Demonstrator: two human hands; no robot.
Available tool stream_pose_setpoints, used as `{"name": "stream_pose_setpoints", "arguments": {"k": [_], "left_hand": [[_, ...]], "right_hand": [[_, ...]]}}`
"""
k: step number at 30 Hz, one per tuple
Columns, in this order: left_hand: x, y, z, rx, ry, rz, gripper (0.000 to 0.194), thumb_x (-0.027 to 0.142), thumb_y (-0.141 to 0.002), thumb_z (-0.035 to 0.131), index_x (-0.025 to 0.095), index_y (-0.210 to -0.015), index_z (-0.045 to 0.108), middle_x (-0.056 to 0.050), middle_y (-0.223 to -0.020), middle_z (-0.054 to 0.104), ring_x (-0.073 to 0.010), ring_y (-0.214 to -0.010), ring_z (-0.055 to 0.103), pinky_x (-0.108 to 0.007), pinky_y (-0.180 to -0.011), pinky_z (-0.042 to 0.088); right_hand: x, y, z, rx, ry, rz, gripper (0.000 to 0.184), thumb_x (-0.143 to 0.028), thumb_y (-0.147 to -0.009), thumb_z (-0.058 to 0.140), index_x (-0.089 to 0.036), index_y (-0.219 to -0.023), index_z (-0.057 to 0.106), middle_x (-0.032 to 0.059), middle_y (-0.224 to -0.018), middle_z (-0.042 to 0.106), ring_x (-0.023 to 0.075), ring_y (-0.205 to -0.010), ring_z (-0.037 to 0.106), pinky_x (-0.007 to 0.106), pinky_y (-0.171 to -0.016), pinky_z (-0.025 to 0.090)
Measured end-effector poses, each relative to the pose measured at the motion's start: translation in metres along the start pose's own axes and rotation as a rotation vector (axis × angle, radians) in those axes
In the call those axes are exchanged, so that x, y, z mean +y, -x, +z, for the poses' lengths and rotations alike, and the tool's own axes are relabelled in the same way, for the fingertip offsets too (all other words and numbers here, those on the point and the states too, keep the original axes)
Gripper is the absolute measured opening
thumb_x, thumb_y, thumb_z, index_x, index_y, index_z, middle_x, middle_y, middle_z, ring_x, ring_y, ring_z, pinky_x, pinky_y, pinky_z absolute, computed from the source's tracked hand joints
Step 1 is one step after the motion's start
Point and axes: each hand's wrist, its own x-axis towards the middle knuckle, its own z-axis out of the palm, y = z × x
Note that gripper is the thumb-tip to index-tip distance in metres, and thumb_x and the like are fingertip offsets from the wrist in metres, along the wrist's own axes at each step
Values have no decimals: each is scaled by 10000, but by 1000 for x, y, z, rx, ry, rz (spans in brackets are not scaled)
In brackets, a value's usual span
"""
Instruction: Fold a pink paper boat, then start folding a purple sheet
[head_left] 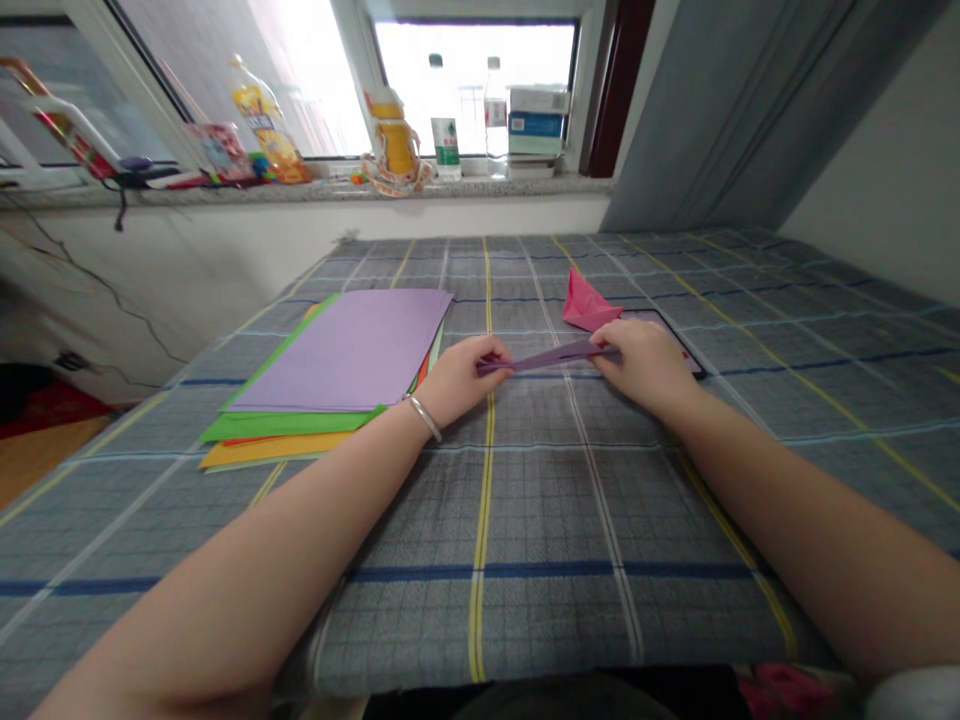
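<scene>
My left hand [461,380] and my right hand [641,368] pinch the two ends of a narrow folded strip of purple paper [547,358], held low over the plaid cover. A pink folded paper shape [589,305] lies just beyond my right hand. Part of a dark-edged flat board [670,333] sits under it, partly hidden by that hand. To the left of my left hand lies a stack of coloured paper sheets [337,350], with purple on top above green, orange and yellow edges.
A grey plaid cover [547,520] with yellow and blue stripes spreads under everything. Beyond it, a windowsill [315,190] holds several bottles, boxes and small items. A curtain [720,120] hangs at the right, and a wall runs along the far edge.
</scene>
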Motion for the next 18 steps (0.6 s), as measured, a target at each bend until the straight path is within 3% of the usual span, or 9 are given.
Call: {"name": "stream_pose_setpoints", "arguments": {"k": [6,12,18], "left_hand": [[0,3,3,-193,-142,242,86,136,-807,566,192,-871,577,-37,-941,643,-167,-908,599,-310,-835,472],[10,5,6,-236,-386,262,130,130,-848,534,193,-956,571,-42,-911,661,-184,-874,611,-315,-791,490],[20,5,8,-309,-431,394,176,118,-901,468,175,-1045,552,-74,-1088,655,-189,-1039,593,-339,-911,480]], "right_hand": [[4,3,1,-119,17,1,96,-128,-691,590,-216,-727,598,52,-848,631,232,-875,571,327,-708,404],[3,2,2,-149,40,45,124,-93,-718,533,-212,-740,562,48,-858,599,195,-803,552,298,-650,380],[-1,1,-2,-192,156,42,115,-113,-783,486,-202,-732,538,64,-845,618,206,-829,563,294,-595,330]]}}
